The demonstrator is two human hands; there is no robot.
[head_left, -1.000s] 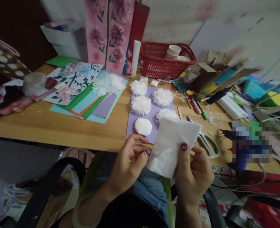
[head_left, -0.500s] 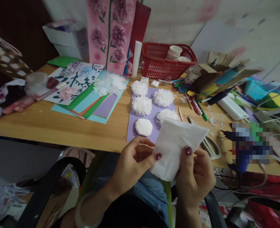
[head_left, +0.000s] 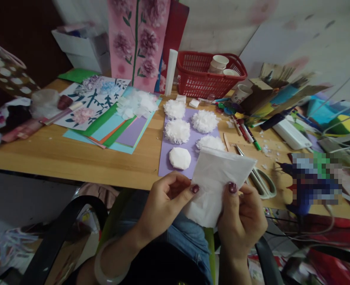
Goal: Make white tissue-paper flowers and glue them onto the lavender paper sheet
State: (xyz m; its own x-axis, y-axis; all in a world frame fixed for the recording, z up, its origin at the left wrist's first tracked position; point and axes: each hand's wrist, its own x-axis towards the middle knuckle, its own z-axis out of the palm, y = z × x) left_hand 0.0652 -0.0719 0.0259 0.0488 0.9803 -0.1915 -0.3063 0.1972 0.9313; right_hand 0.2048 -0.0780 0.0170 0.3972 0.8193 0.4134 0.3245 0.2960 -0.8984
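Observation:
A folded sheet of thin white tissue paper (head_left: 212,186) is held up over my lap, just in front of the table edge. My left hand (head_left: 164,208) pinches its left side between thumb and fingers. On the right side, my right hand (head_left: 241,219) grips it with the thumb on top and the fingers behind. Beyond the paper lies a purple sheet (head_left: 165,168) bearing several fluffy white paper flowers (head_left: 177,131). Nearest me on that sheet sits a flat white octagonal paper piece (head_left: 180,158). The tissue partly covers one flower and the purple sheet's right part.
Scissors (head_left: 262,184) lie to the right, beside markers (head_left: 247,132) and a blue glue gun (head_left: 305,190), partly pixelated. A red basket (head_left: 201,85) with paper cups stands at the back. Coloured paper sheets (head_left: 130,138) lie left, topped by white tissue pieces (head_left: 137,103).
Both hands and the tissue paper have shifted slightly left, and the paper's top edge has tilted a little. The grip of each hand is unchanged.

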